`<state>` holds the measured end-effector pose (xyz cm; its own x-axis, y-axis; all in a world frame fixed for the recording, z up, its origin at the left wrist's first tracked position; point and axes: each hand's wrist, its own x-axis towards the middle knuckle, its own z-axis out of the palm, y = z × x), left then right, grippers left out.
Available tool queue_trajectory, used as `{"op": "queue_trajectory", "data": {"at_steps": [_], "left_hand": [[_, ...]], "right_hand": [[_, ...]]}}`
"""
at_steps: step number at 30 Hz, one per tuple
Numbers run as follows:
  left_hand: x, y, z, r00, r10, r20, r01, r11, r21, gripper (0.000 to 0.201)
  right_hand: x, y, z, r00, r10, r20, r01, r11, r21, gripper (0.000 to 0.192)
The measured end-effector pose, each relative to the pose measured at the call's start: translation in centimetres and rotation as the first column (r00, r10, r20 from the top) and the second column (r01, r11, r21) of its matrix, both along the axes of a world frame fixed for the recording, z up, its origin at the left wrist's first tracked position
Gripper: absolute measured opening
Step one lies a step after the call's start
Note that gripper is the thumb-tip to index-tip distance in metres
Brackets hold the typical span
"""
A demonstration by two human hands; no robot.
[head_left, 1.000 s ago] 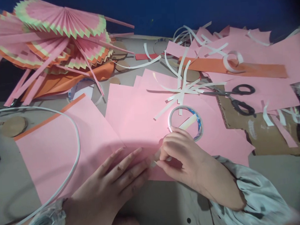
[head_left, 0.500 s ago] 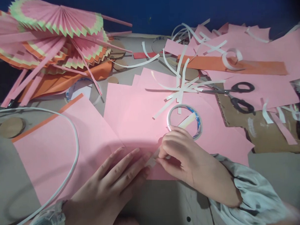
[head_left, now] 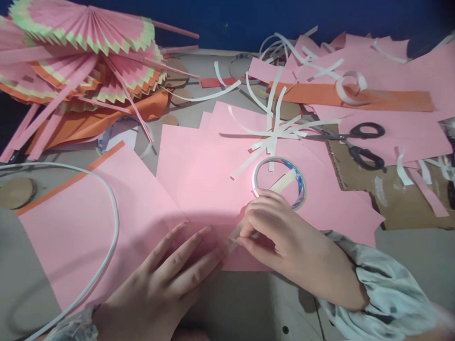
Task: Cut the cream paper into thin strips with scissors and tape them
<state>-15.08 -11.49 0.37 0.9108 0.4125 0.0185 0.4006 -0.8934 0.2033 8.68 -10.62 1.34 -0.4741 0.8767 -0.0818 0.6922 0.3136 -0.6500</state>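
Observation:
Several pink paper sheets (head_left: 197, 167) lie overlapped in front of me. My left hand (head_left: 162, 276) rests on their near edge, palm down, fingers stretched and spread. Its index fingertip touches one end of a pale, narrow strip of tape (head_left: 235, 236). My right hand (head_left: 277, 233) pinches the strip's other end between thumb and index finger, so part of it is hidden. Just beyond the right knuckles, a roll of tape (head_left: 300, 190) with a blue-printed core lies on the pink paper. On the left, a pink sheet with an orange edge band (head_left: 82, 212) overlaps the others.
Folded pink paper fans (head_left: 89, 30) are heaped at the back left. Curled white strips (head_left: 274, 133) and black-handled scissors (head_left: 368, 157) lie beyond the roll. Cardboard (head_left: 402, 198) and an orange strip (head_left: 398, 101) are to the right. A white cable (head_left: 114, 215) loops across the left.
My left thumb, seen beside the strip before, has drawn back under the hand. The right hand keeps its pinch, almost unmoved.

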Motion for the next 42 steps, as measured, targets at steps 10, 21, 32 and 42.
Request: {"op": "queue_trajectory", "data": {"at_steps": [10, 21, 32, 42], "left_hand": [[-0.3, -0.3, -0.1, 1.0, 0.008, -0.026, -0.008, 1.0, -0.009, 0.079], [-0.4, -0.3, -0.2, 0.999, 0.011, -0.04, -0.011, 1.0, -0.005, 0.078], [0.2, -0.1, -0.2, 0.999, 0.035, 0.02, -0.035, 0.999, -0.012, 0.072], [0.5, -0.2, -0.1, 0.997, 0.077, -0.002, -0.077, 0.997, 0.003, 0.071]], "right_hand": [[-0.2, 0.1, 0.3, 1.0, 0.01, 0.029, -0.01, 1.0, 0.013, 0.022], [-0.5, -0.1, -0.2, 0.999, 0.011, 0.042, -0.015, 0.995, 0.101, 0.021], [-0.4, -0.2, -0.4, 1.0, 0.004, 0.015, -0.005, 0.995, 0.103, 0.023], [-0.3, -0.5, -0.5, 1.0, -0.001, 0.006, 0.0, 0.99, 0.138, 0.023]]}}
